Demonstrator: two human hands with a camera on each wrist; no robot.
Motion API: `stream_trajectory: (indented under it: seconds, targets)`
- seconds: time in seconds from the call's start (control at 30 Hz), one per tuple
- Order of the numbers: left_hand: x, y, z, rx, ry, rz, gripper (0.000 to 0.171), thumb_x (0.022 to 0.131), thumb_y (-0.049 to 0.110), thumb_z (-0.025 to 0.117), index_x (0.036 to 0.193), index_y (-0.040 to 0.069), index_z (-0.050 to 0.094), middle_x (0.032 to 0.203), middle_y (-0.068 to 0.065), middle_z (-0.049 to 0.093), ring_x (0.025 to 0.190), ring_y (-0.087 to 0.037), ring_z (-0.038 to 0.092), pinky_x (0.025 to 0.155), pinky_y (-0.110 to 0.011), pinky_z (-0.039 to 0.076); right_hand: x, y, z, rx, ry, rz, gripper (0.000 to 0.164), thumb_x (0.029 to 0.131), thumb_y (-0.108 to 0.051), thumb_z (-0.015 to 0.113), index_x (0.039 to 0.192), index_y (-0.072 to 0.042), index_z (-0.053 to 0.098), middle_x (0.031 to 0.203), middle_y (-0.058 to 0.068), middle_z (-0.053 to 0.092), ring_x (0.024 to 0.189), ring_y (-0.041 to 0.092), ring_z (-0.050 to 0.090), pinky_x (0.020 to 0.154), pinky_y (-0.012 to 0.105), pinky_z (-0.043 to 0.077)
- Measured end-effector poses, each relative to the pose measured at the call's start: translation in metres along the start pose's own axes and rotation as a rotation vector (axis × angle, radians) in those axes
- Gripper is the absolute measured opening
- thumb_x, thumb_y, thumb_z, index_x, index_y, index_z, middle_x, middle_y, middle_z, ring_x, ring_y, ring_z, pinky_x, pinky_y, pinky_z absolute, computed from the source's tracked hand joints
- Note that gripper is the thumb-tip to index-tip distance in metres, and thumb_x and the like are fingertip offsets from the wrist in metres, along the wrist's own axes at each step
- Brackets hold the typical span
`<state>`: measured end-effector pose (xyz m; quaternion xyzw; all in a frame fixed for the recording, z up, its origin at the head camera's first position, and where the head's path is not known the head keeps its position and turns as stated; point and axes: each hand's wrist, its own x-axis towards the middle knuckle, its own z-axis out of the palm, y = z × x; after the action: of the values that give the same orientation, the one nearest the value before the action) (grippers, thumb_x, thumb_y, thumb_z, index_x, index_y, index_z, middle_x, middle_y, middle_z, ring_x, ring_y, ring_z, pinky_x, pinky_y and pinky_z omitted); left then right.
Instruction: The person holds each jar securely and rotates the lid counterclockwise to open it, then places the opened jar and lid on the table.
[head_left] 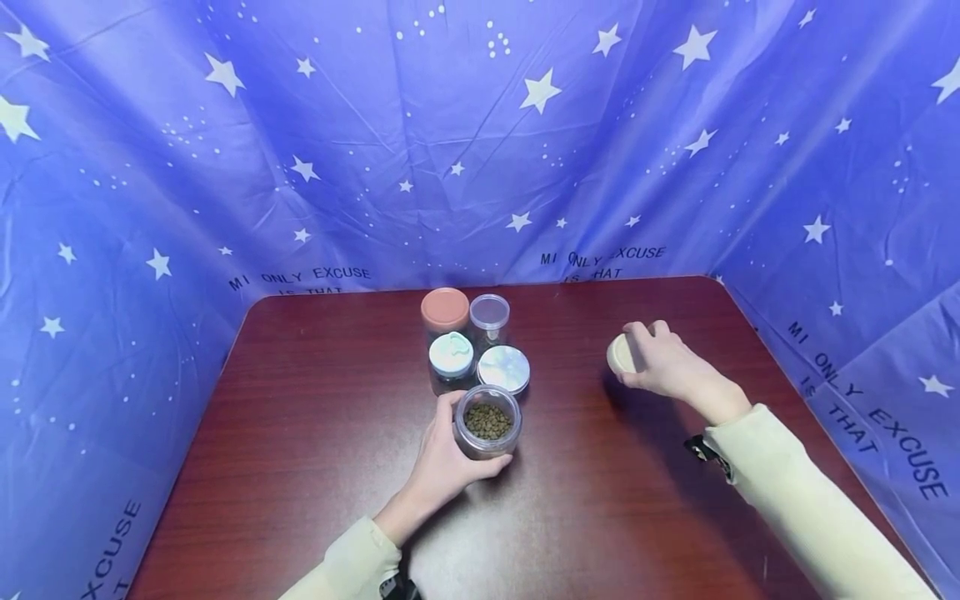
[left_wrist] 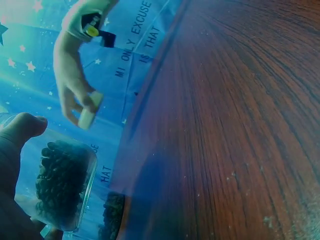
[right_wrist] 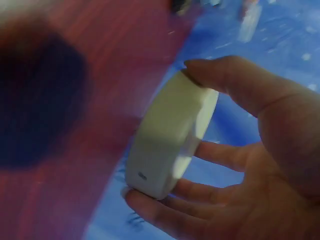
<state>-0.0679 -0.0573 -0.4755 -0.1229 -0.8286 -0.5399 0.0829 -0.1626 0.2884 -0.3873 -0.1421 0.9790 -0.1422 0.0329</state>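
Observation:
My left hand (head_left: pixel 442 454) grips a clear open jar (head_left: pixel 488 450) holding brown pellets (head_left: pixel 487 422); in the left wrist view the jar (left_wrist: pixel 85 200) looks raised off the table. Out to the right, my right hand (head_left: pixel 671 362) holds a cream-coloured round lid (head_left: pixel 622 354) tilted on its edge above the table. The right wrist view shows thumb and fingers pinching the rim of this lid (right_wrist: pixel 160 135). Behind the left hand's jar stand a jar with a white lid (head_left: pixel 451 355) and another with a whitish lid (head_left: pixel 504 370).
Farther back are a jar with an orange lid (head_left: pixel 445 308) and one with a clear lid (head_left: pixel 490 311). All stand on a dark red wooden table (head_left: pixel 315 442). A blue star-patterned curtain (head_left: pixel 405 150) hangs round its far and side edges.

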Motion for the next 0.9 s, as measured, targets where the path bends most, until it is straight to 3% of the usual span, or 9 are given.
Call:
stream_trajectory:
  seconds: [0.37,0.9]
  targets:
    - [-0.001,-0.002,0.0,0.013,-0.002,0.011,0.091,0.061,0.028,0.099,0.134,0.012,0.048,0.128,-0.001,0.066,0.117,-0.021,0.063,0.101,-0.046,0.05,0.02,0.04,0.033,0.058,-0.048,0.11,0.074,0.079,-0.02,0.085,0.132,0.009,0.043,0.113,0.043,0.042,0.097,0.062,0.053,0.083,0.069,0.048]
    - [-0.001,-0.003,-0.001,-0.004,-0.007,0.049,0.091,0.063,0.026,0.099,0.135,0.01,0.047,0.13,-0.005,0.066,0.117,-0.023,0.064,0.101,-0.046,0.051,0.024,0.048,0.049,0.045,-0.094,0.164,0.078,0.077,-0.023,0.087,0.131,0.011,0.042,0.112,0.043,0.042,0.1,0.062,0.054,0.086,0.069,0.049]
